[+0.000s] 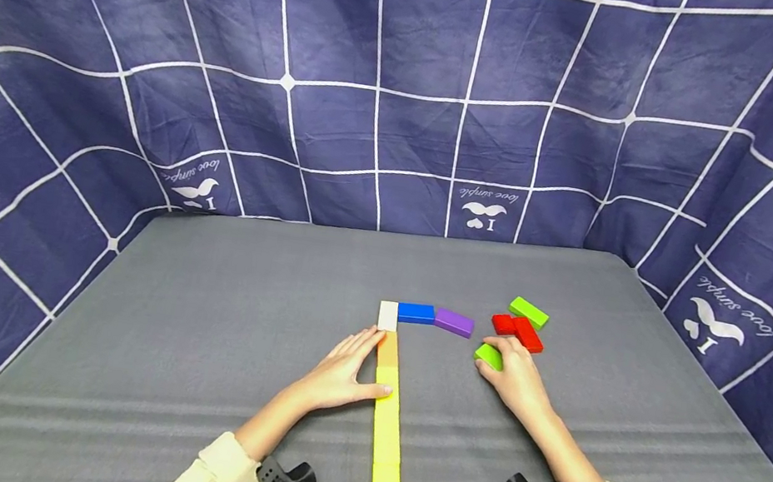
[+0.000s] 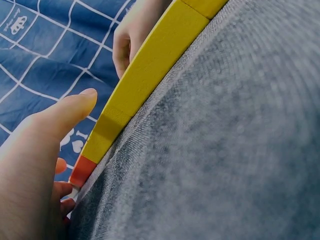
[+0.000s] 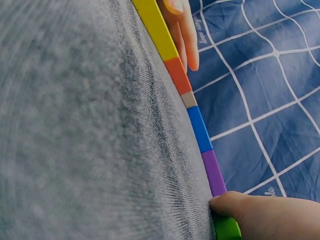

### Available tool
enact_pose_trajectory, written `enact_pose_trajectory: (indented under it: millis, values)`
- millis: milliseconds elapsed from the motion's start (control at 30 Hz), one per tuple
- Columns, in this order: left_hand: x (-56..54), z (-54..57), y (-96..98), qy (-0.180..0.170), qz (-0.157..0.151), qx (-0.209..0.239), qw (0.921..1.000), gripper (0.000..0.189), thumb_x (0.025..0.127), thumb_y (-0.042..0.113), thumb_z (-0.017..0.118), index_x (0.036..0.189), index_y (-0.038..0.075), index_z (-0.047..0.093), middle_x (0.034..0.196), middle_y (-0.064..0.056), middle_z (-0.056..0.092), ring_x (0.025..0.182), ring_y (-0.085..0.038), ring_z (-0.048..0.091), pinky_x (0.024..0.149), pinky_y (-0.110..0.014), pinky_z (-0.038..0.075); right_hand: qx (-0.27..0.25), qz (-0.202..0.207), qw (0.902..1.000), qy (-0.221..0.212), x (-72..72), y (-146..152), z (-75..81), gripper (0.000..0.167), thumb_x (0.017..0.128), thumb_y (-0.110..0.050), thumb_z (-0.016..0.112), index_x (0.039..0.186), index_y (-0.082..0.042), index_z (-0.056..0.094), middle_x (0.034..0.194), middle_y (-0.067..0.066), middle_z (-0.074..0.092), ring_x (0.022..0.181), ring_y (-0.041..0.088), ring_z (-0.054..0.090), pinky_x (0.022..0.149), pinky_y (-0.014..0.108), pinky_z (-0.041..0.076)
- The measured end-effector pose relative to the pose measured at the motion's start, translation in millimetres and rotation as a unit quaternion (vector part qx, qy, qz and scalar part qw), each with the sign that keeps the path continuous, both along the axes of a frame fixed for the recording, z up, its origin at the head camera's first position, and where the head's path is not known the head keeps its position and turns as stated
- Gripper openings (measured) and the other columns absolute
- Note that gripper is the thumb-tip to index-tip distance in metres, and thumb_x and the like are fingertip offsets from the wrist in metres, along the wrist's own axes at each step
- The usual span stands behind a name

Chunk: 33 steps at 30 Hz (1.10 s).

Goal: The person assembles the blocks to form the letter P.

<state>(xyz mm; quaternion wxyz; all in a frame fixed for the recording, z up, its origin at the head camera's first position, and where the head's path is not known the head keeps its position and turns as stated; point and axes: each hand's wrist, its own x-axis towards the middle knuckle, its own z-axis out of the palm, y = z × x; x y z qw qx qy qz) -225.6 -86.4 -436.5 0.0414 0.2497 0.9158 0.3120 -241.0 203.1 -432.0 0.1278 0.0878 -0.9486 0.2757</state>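
Observation:
My right hand (image 1: 516, 380) pinches a light green block (image 1: 488, 356) between thumb and fingers, low over the grey cloth. In the right wrist view the thumb lies along that green block (image 3: 227, 227). My left hand (image 1: 341, 373) is spread beside a row of blocks, its fingertips at the orange block (image 1: 388, 349) and its thumb tip over the yellow blocks (image 1: 388, 435). At the row's far end sits a white block (image 1: 387, 316). From there a blue block (image 1: 416, 313) and a purple block (image 1: 454, 322) run to the right.
Two red blocks (image 1: 527, 335) lie just beyond my right hand, with another light green block (image 1: 529, 312) behind them. The grey cloth (image 1: 190, 328) covers the table. A blue curtain with white grid lines (image 1: 411, 135) stands behind and at both sides.

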Motion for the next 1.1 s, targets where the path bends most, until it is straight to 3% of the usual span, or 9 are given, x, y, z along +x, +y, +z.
enact_pose_trajectory:
  millis: [933, 1100]
  values:
    - [-0.2, 3.1, 2.2, -0.01, -0.013, -0.039, 0.9991, 0.084, 0.08, 0.05, 0.059, 0.145, 0.01, 0.023, 0.152, -0.01, 0.016, 0.141, -0.026, 0.013, 0.114, -0.043, 0.009, 0.0, 0.002, 1.0, 0.01, 0.1, 0.3, 0.9, 0.035, 0.078, -0.015, 0.068, 0.109, 0.001, 0.061, 0.107, 0.018, 0.059, 0.092, 0.028, 0.053, 0.075, 0.039, 0.042]
    - [5.7, 5.0, -0.4, -0.016, -0.028, -0.035, 0.9988, 0.085, 0.081, 0.052, 0.057, 0.145, 0.011, 0.021, 0.153, -0.012, 0.011, 0.141, -0.027, 0.012, 0.114, -0.043, 0.01, -0.002, 0.001, 1.0, 0.005, 0.8, -1.3, -0.4, 0.035, 0.078, -0.015, 0.067, 0.11, 0.0, 0.061, 0.108, 0.017, 0.058, 0.093, 0.028, 0.053, 0.076, 0.039, 0.042]
